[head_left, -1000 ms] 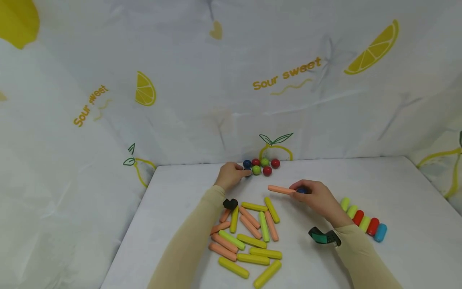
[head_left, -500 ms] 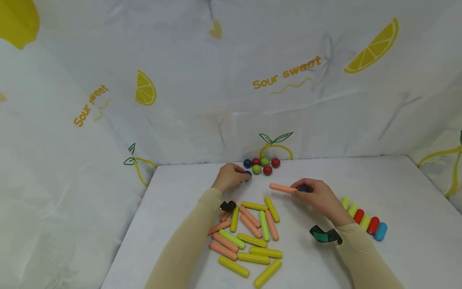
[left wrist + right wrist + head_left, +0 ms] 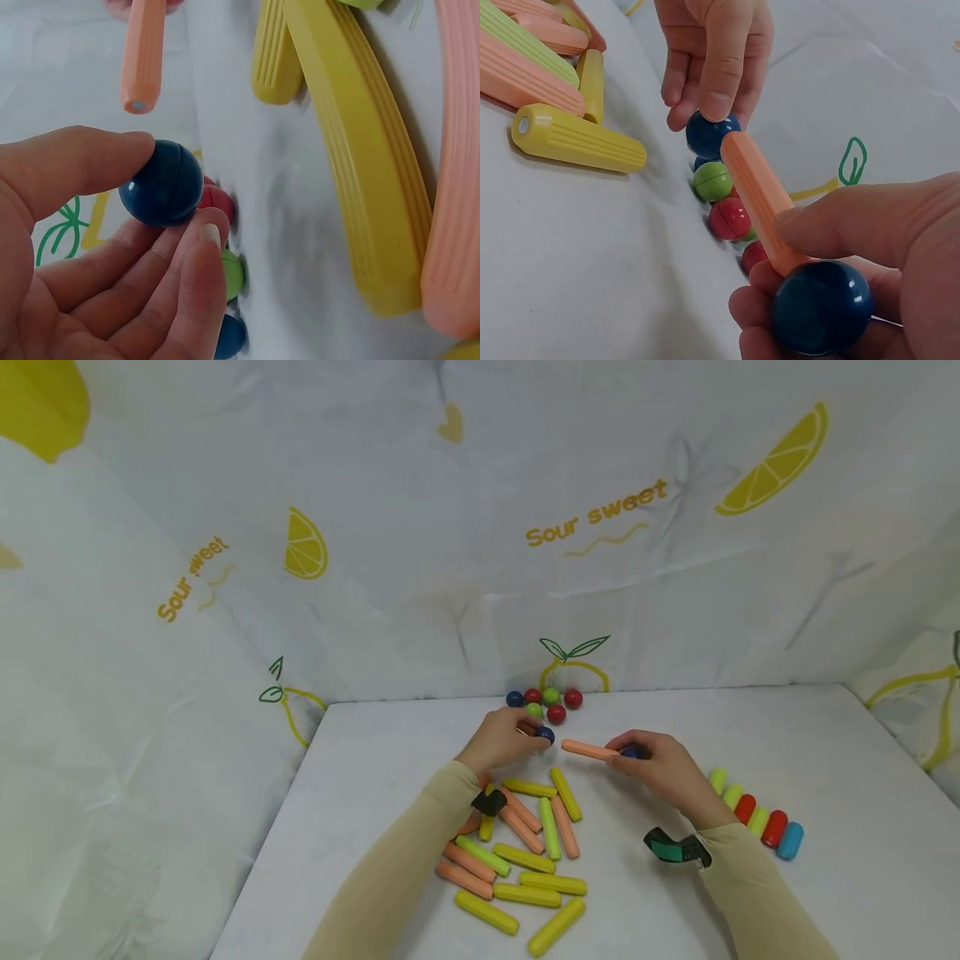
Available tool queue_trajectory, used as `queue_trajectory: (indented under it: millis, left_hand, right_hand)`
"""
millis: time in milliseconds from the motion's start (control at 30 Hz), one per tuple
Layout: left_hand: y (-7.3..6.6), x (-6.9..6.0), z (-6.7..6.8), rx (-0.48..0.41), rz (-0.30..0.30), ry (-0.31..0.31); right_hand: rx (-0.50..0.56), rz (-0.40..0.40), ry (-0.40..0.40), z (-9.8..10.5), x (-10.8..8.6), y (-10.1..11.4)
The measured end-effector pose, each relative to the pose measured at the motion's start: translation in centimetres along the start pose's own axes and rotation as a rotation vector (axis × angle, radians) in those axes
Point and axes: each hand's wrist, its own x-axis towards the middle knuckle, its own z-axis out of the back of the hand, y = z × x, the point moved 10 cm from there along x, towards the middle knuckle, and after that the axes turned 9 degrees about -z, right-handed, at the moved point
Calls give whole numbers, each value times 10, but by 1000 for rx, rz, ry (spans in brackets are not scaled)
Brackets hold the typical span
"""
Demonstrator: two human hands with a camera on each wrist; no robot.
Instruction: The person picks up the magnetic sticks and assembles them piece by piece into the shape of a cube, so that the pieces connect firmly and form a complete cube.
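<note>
My left hand (image 3: 501, 742) pinches a dark blue ball (image 3: 161, 184) between thumb and fingers. Opposite it, my right hand (image 3: 663, 770) holds a salmon-coloured ridged rod (image 3: 757, 195), whose rear end sits against a second blue ball (image 3: 821, 307) at the fingers. The rod lies nearly level and points left. A small metal disc shows in its free end in the left wrist view. In the head view a narrow gap separates this end from the left hand's ball.
Red, green and blue balls (image 3: 557, 714) stand at the table's back edge. Yellow, salmon and lime rods (image 3: 552, 883) lie scattered in front of the hands. A row of short red, lime and blue capsule-shaped pieces (image 3: 775, 829) lies right of the right forearm.
My left hand has drawn the blue ball away from the group at the back and carried it right and nearer, up to the rod's free end. The right hand has barely moved.
</note>
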Motion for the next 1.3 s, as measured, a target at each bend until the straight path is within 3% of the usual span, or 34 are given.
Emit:
queue_trajectory:
  millis: [333, 533, 767, 1033, 1200, 1300]
  left_hand:
    - [-9, 6, -19, 1, -55, 40]
    - [-21, 5, -25, 8, -78, 62]
    - [-32, 19, -40, 64, -114, 83]
    - [-34, 27, -53, 70, -93, 120]
    - [-35, 26, -58, 77, -98, 173]
    - [-36, 19, -54, 101, -122, 194]
  right_hand:
    - [5, -28, -7, 2, -4, -10]
    - [2, -23, -12, 4, -8, -14]
    - [14, -37, 57, -2, -10, -13]
    - [-47, -69, 99, -9, -4, -9]
    - [-72, -117, 98, -5, -2, -20]
    - [-76, -138, 84, 0, -3, -27]
